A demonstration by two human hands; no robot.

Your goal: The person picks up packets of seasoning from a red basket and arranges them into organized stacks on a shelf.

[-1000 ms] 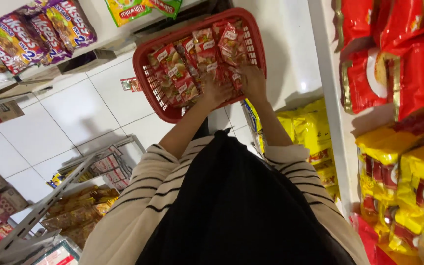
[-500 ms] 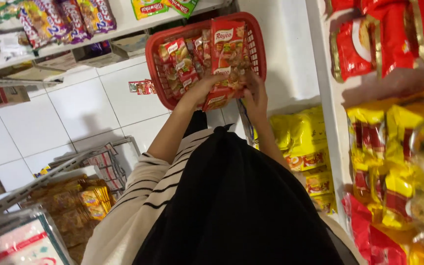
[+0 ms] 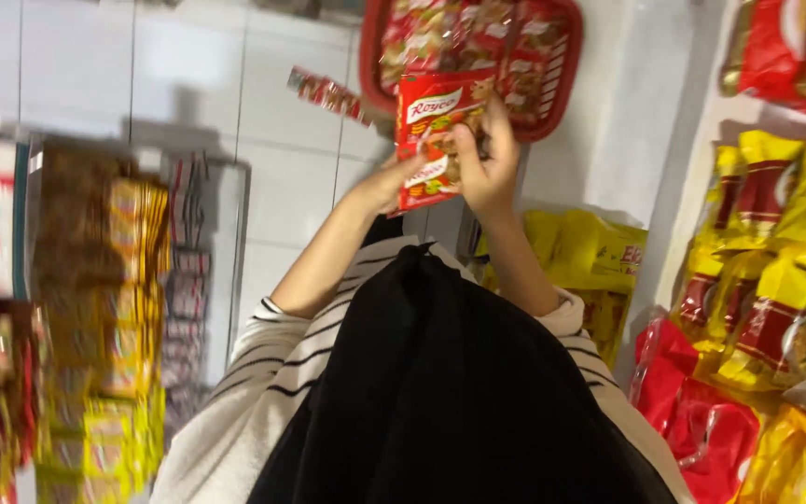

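Red snack packet (image 3: pixel 433 140) sits gripped between both hands, the left hand (image 3: pixel 392 182) closed on its lower edge and the right hand (image 3: pixel 487 163) clasping its right side, just in front of a red basket (image 3: pixel 552 84) filled with similar packets. The basket rests on a white tiled floor (image 3: pixel 188 84), where one loose packet (image 3: pixel 328 93) lies beside it. Yellow packets (image 3: pixel 776 215) and red packets (image 3: pixel 701 420) line the shelves on the right.

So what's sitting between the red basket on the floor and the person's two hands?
In the head view, the red packet fills that stretch: the left hand and right hand hold it up just in front of the red basket, overlapping its near rim.
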